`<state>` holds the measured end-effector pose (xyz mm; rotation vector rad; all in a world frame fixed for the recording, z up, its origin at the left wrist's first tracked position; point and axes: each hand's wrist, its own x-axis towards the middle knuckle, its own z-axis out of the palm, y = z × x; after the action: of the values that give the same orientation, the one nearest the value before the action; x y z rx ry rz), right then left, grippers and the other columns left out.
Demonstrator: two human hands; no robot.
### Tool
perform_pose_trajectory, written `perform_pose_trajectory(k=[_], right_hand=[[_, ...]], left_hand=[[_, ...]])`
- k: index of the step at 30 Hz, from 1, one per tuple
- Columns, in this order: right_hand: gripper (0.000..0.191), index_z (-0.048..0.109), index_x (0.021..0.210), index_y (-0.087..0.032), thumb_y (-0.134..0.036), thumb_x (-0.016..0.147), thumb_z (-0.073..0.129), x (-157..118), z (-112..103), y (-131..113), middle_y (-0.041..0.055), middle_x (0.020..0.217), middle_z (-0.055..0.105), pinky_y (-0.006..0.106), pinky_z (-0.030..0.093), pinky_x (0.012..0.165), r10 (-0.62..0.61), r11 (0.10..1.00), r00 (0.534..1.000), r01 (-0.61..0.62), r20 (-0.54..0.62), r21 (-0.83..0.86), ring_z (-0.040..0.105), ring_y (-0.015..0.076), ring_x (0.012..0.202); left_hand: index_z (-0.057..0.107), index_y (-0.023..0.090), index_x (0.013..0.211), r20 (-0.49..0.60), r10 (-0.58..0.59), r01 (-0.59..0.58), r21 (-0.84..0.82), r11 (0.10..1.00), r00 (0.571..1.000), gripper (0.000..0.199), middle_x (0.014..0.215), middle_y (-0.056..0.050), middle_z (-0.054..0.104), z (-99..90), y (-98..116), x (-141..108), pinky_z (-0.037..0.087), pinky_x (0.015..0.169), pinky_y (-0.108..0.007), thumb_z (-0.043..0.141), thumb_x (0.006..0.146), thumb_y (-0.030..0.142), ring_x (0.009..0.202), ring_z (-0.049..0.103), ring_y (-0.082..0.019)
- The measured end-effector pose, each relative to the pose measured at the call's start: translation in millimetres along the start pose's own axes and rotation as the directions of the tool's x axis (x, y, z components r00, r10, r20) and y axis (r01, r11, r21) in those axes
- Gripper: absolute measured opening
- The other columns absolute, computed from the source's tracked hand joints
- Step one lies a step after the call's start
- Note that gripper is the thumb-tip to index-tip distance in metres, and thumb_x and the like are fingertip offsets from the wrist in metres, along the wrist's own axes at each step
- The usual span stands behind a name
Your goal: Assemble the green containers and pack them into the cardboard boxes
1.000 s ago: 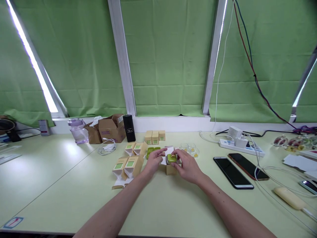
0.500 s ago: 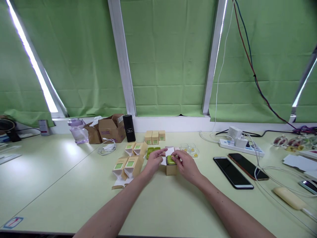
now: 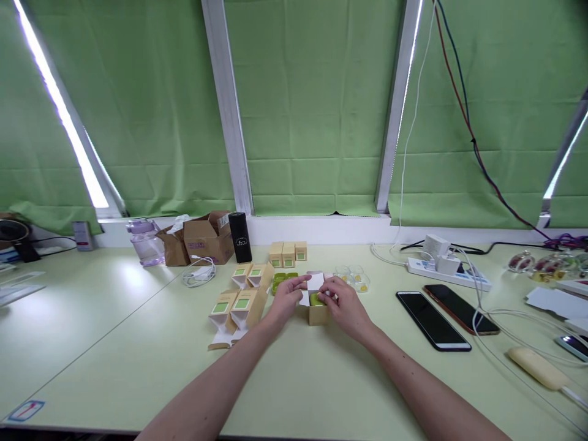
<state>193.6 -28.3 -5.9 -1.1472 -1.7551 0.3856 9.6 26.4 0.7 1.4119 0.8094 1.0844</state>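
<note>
The right hand (image 3: pixel 337 298) pinches the green jar (image 3: pixel 314 299), sunk in the open box (image 3: pixel 318 316); the left hand (image 3: pixel 287 296), half curled beside, holds unclear. Inserting seems the step; next calls for gentle pressing.

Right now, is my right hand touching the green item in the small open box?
Touching. The head view shows the right hand with its fingers pinching the green item from above.

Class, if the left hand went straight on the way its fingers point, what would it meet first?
The left hand would most likely meet the white flap of the small open box first, though depth there is unclear.
</note>
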Motion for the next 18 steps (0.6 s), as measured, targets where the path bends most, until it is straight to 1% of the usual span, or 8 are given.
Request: perform_pose_trajectory(k=[8,14,18], right_hand=[[0.016,0.072,0.086,-0.023,-0.021,0.093,0.058,0.7,0.1,-2.6,0.0066,0.097,0.062,0.035,0.05,0.073,0.038,0.999,0.999,-0.038,0.0,0.037,0.061,0.0219,0.085],[0.017,0.072,0.086,-0.023,-0.019,0.092,0.057,1.4,1.4,-0.2,0.0054,0.094,0.062,0.034,0.049,0.072,0.03,0.999,1.0,-0.03,-0.004,0.02,0.06,0.0206,0.081],[0.018,0.07,0.086,-0.023,-0.019,0.093,0.054,1.7,1.3,3.2,0.005,0.093,0.064,0.034,0.049,0.073,0.007,1.0,0.999,-0.007,-0.033,0.001,0.06,0.0202,0.081]], left_hand=[[0.075,0.01,0.121,-0.004,0.002,-0.002,-0.009,1.0,1.0,0.067,0.092,-0.009,0.078,1.4,2.5,-1.7,0.043,0.067,-0.025,0.054,0.057,0.011,0.073,0.061,-0.016],[0.077,0.012,0.116,-0.008,0.005,-0.005,-0.007,1.0,1.0,0.065,0.088,-0.008,0.077,2.0,4.1,-1.5,0.044,0.068,-0.026,0.053,0.056,0.01,0.074,0.062,-0.016],[0.076,0.011,0.118,-0.014,-0.007,0.007,0.009,1.0,1.0,0.065,0.091,-0.009,0.077,1.5,3.8,-2.3,0.043,0.067,-0.025,0.053,0.058,0.01,0.072,0.06,-0.016]])
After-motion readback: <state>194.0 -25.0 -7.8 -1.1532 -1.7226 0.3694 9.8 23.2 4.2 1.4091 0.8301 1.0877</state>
